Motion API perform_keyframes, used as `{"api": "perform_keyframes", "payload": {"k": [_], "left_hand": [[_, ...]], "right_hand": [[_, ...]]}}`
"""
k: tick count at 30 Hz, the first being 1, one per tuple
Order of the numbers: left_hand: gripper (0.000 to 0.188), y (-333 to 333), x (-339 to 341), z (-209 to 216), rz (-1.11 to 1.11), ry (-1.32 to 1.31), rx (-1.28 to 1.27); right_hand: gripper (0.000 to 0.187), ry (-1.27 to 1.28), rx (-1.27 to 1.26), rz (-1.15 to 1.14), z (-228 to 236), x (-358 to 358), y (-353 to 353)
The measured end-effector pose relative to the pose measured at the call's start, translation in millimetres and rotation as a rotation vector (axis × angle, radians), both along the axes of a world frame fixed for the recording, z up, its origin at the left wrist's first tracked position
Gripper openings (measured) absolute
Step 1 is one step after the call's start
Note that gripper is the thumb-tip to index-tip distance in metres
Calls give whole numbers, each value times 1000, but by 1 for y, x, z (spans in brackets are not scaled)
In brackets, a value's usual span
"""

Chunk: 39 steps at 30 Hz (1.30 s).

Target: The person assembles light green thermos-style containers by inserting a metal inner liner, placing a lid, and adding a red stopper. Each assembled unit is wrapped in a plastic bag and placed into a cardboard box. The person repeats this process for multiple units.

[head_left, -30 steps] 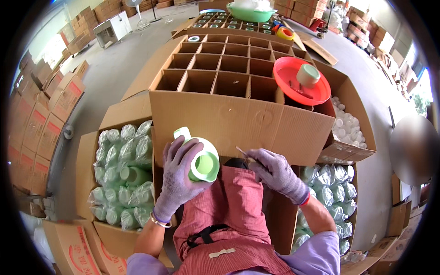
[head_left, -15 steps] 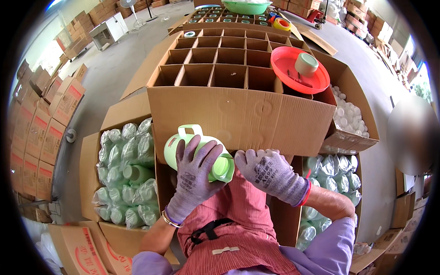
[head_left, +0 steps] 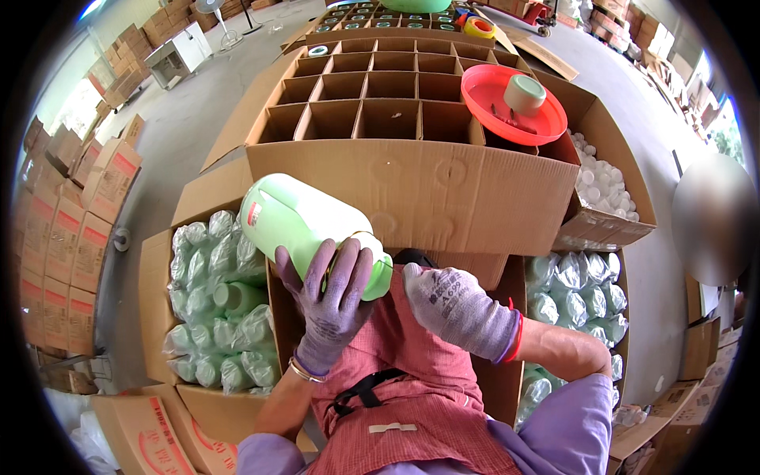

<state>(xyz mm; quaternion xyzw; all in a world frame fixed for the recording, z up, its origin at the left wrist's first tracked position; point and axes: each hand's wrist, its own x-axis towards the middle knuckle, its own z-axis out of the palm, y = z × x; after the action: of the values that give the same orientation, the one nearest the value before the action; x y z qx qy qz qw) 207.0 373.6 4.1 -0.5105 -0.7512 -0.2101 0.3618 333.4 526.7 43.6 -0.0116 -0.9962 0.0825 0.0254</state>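
A light green thermos jug (head_left: 297, 214) lies tilted in front of me, its base toward the upper left and its spouted mouth toward the lower right. My left hand (head_left: 332, 321) is closed round its neck end from below, fingers across the side. Close to the right of the mouth, my right hand (head_left: 463, 313) is curled into a fist with the thumb side toward the jug. Whatever those fingers may hold is hidden. Both hands wear grey-purple knitted gloves.
Ahead stands a divided carton (head_left: 412, 178) bearing a red basin (head_left: 479, 91) with a pale green cup (head_left: 525, 95). Bagged green jugs (head_left: 210, 277) fill a box at left; more bagged green pieces (head_left: 566, 293) are at right. White caps (head_left: 603, 190) fill another box.
The jug has come up closer and turned, its base swinging up and left; its handle no longer shows. My left hand shifted its grip slightly lower, and my right fist stays near the mouth.
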Motion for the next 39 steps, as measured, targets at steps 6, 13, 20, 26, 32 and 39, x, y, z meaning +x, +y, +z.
{"api": "perform_keyframes", "payload": {"k": [6, 13, 20, 26, 32, 39], "left_hand": [[47, -7, -10, 3, 0, 95, 24], [32, -15, -16, -1, 28, 98, 62], [46, -22, -29, -7, -6, 186, 45], [45, -25, -29, -11, -8, 123, 90], [50, -29, -32, -18, -27, 37, 192], [60, -25, -27, -36, 91, -13, 442]], "right_hand": [[17, 121, -314, -1, -18, -8, 0], [31, -379, -1147, -244, 11, -19, -8], [33, -458, -1562, -119, -1, -19, -15], [38, -437, -1795, 40, -10, -21, -28], [33, -555, -2017, -18, -1, -25, -44], [23, -671, -2845, 194, -11, -33, -86]]}}
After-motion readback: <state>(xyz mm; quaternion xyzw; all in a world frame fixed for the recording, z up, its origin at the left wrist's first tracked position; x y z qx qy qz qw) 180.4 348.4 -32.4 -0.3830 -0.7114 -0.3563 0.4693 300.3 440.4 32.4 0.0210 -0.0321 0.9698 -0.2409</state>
